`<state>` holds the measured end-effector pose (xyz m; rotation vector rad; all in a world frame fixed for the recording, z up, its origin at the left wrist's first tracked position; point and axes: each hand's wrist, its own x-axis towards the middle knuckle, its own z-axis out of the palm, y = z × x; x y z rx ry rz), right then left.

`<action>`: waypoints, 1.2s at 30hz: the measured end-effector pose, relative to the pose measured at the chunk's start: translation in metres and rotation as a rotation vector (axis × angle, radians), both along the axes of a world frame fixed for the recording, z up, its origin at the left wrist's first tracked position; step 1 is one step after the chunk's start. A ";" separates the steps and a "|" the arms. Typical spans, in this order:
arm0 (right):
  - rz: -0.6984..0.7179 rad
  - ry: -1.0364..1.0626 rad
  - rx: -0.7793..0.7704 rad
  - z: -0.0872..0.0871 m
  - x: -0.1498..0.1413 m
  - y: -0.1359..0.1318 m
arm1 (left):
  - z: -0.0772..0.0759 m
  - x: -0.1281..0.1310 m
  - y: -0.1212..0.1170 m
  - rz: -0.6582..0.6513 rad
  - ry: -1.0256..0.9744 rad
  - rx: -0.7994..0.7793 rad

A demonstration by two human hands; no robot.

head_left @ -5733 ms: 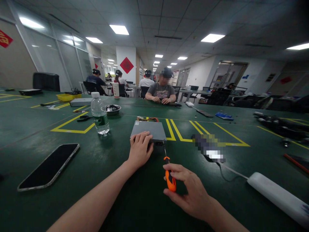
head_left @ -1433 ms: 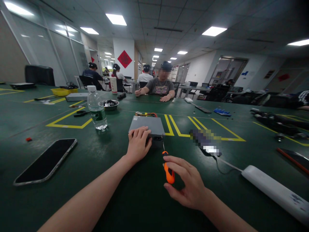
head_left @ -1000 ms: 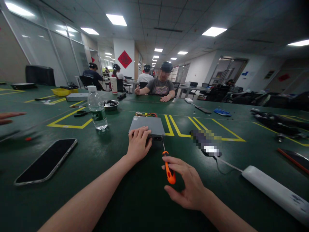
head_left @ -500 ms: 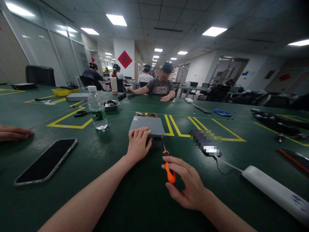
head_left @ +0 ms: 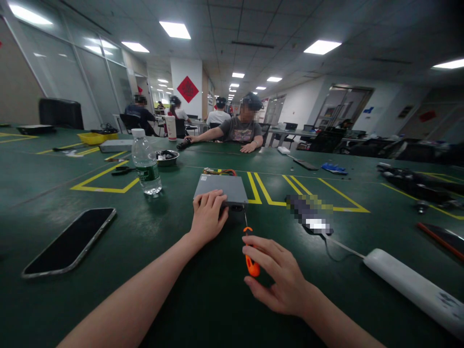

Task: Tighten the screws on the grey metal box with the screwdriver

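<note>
A grey metal computer power supply (head_left: 226,186) lies on the green table, with coloured wires at its far edge. My left hand (head_left: 207,217) rests over its near left corner, fingers on the top and thumb at the near side, gripping it. In my right hand (head_left: 279,273) is a screwdriver (head_left: 253,267) with an orange and black handle. Its shaft points away from me, and the tip meets the near face of the power supply close to the right corner. The fingers touch the handle from above; the thumb stands a little apart from it. What lies under the tip is too small to make out.
Left of the power supply stand a water bottle (head_left: 146,166) and a metal bowl (head_left: 167,157). A phone (head_left: 70,241) lies near left. At right are a white power strip (head_left: 409,285) with a cable and a blurred-out device (head_left: 310,215). A person (head_left: 241,128) sits opposite.
My right fingers and the screwdriver handle have shifted slightly; my left hand stays put. Another person's hand at the left edge has gone from view. The person opposite now reaches a dark object.
</note>
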<state>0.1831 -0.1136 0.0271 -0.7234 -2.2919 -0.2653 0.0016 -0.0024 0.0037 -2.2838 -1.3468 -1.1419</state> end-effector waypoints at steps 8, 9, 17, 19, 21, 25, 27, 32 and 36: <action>-0.015 0.064 0.059 0.000 -0.002 0.002 | -0.001 0.001 0.000 0.003 -0.001 0.006; -0.013 0.086 0.050 -0.002 -0.002 0.002 | -0.001 0.001 0.000 0.002 0.001 0.006; -0.016 -0.045 -0.019 0.001 0.000 -0.001 | -0.002 0.000 0.001 -0.001 0.007 0.003; -0.021 -0.025 0.008 0.002 -0.001 -0.001 | -0.001 0.000 0.001 0.000 0.006 0.005; -0.013 0.032 0.023 0.001 -0.002 0.001 | 0.000 0.000 0.000 0.000 0.004 0.007; 0.002 0.095 0.015 -0.001 -0.001 0.003 | -0.001 0.001 0.001 0.005 0.003 0.007; 0.028 0.117 0.030 -0.002 0.000 0.003 | -0.002 0.001 0.001 0.009 0.006 0.002; 0.135 0.102 0.032 -0.003 -0.001 0.001 | -0.002 0.001 0.002 0.009 0.008 0.006; 0.152 0.041 -0.018 -0.005 -0.007 0.003 | -0.001 0.000 0.001 0.004 0.008 0.009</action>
